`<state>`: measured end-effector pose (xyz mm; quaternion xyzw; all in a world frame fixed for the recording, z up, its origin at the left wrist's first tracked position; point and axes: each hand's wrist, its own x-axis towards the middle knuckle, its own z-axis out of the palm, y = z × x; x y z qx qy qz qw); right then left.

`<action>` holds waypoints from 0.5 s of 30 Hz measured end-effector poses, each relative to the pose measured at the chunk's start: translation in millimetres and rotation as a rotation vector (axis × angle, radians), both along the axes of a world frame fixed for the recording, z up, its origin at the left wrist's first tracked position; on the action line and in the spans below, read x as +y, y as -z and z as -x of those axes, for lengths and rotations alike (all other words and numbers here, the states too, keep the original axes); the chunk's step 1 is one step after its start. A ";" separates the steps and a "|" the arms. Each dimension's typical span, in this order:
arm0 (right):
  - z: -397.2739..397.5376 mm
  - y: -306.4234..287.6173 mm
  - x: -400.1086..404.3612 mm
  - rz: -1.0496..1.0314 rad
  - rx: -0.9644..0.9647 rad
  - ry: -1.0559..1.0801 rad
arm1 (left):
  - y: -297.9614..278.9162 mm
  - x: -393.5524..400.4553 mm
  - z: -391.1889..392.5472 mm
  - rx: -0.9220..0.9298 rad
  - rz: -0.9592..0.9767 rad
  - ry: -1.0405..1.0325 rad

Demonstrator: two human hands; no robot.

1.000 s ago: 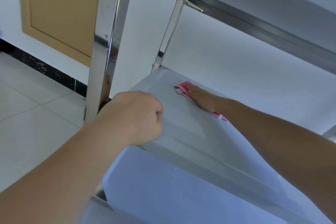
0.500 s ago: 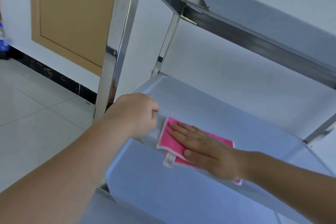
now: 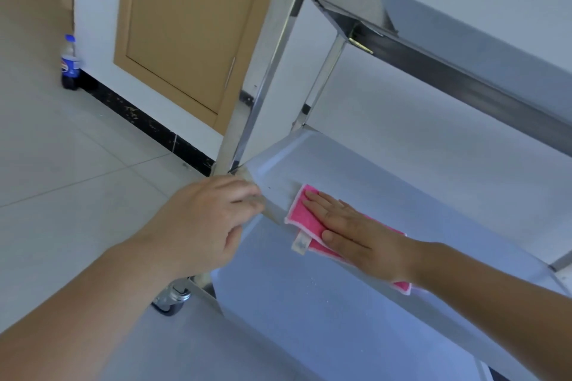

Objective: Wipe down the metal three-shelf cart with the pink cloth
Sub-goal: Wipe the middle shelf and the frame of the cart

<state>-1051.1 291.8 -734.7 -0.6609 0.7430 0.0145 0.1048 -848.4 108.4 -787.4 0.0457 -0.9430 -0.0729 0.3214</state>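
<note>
The metal three-shelf cart fills the right half of the view, with shiny upright posts and flat steel shelves. The pink cloth lies flat on the middle shelf near its front left corner, a white tag hanging off the shelf's front edge. My right hand presses flat on the cloth with fingers stretched out. My left hand wraps the front left corner of the middle shelf beside the post, fingers curled over the edge. The bottom shelf shows below, with a few water droplets.
A cart caster wheel stands on the pale tiled floor under my left forearm. A tan cabinet door is set in the white wall behind the cart. A cola bottle stands on the floor by the wall at far left.
My right hand has slid the cloth from the back of the middle shelf to its front left corner. The view has pulled back and up. My left hand stays at the shelf corner.
</note>
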 end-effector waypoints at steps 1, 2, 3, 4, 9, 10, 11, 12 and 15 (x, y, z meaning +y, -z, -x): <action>-2.0 0.3 -6.5 -0.007 -0.001 -0.002 | 1.2 -2.5 -4.4 -0.005 0.005 -0.005; -3.6 0.4 -13.4 -0.012 -0.003 -0.001 | 2.2 -4.8 -8.8 -0.010 0.006 -0.010; -5.3 0.2 -20.6 -0.014 -0.008 0.002 | 3.4 -6.8 -12.7 -0.016 0.000 -0.011; -6.9 -0.2 -28.1 -0.017 -0.017 0.005 | 4.4 -8.4 -15.9 -0.022 -0.010 -0.009; -9.0 -1.4 -62.9 -0.029 -0.061 -0.004 | 10.5 -13.2 -23.7 -0.061 -0.033 -0.005; -7.4 -1.9 -68.4 -0.037 -0.068 -0.004 | 11.7 -14.0 -24.6 -0.066 -0.037 -0.009; -5.2 -2.3 -72.8 -0.046 -0.076 -0.002 | 12.8 -14.8 -24.9 -0.068 -0.044 -0.013; -2.2 -3.0 -76.0 -0.050 -0.086 -0.002 | 13.3 -15.5 -24.9 -0.069 -0.050 -0.018; 12.5 -3.6 -81.8 -0.037 -0.093 0.001 | 14.4 -16.3 -21.3 -0.070 -0.057 -0.015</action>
